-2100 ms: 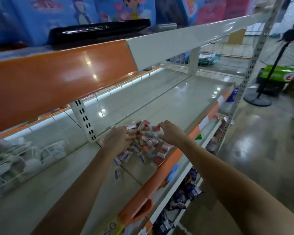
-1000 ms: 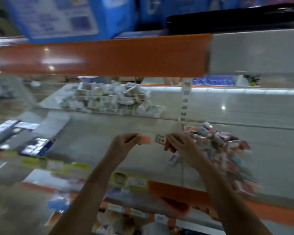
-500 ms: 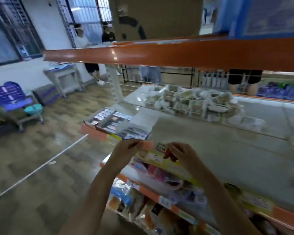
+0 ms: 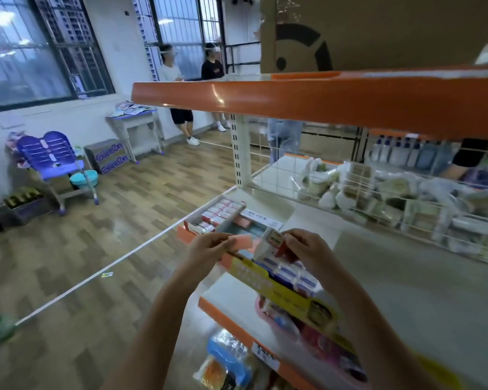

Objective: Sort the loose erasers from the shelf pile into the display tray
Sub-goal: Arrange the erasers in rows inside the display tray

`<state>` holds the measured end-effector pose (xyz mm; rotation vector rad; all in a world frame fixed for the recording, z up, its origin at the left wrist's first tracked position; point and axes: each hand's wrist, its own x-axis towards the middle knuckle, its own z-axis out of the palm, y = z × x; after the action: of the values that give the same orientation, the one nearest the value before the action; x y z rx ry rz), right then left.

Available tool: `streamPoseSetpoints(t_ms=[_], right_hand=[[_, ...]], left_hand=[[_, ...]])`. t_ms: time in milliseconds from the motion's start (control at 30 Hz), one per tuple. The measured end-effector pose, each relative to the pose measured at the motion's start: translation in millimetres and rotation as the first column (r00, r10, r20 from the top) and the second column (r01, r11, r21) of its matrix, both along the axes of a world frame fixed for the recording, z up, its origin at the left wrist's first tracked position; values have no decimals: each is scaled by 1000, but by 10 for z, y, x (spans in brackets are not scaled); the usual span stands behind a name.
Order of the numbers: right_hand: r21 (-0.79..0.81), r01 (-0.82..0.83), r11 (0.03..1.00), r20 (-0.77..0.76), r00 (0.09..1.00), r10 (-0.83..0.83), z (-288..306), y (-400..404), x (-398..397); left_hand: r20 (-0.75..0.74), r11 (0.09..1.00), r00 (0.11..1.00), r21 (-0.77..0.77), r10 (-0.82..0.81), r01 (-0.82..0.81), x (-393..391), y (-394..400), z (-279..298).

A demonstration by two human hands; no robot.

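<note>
My left hand (image 4: 207, 247) pinches a flat pink eraser (image 4: 241, 242) by its end. My right hand (image 4: 307, 249) grips a white-sleeved eraser (image 4: 273, 238), with something red under the fingers. Both hands hover over the left end of the shelf. Just beyond them lies the display tray (image 4: 190, 225), a low box with rows of red-and-white erasers in its left compartment and pink and teal ones to the right. A second tray section with blue-and-white erasers (image 4: 288, 273) sits under my right hand. The loose pile is out of view.
An orange-edged upper shelf (image 4: 293, 98) hangs overhead. A wire divider (image 4: 378, 204) fences off bagged goods behind. Packaged items fill the lower shelf (image 4: 265, 347). Two people stand by the window at the back, near a small desk and a purple chair (image 4: 52, 159).
My view has swung left from the eraser pile to the shelf's left end. Both hands took erasers from the pile and carried them over the display tray.
</note>
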<state>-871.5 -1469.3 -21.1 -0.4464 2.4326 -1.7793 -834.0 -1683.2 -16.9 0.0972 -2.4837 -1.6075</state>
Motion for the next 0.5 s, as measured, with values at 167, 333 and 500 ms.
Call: streamPoseSetpoints(t_ms=[167,333,500], right_hand=[[90,-71,993,8,997,70,106,-458,-564],[287,-106,952,-18,993,116,103,-829,-972],[458,-64,887,-78,991,112,36,-1182,-1232]], left_hand=[[18,996,997,46,75,-76,-573,-424,72],[5,996,997,41,81,-81,-963,-793,42],[43,999,999,39,28,-30,-1272,-1153,-68]])
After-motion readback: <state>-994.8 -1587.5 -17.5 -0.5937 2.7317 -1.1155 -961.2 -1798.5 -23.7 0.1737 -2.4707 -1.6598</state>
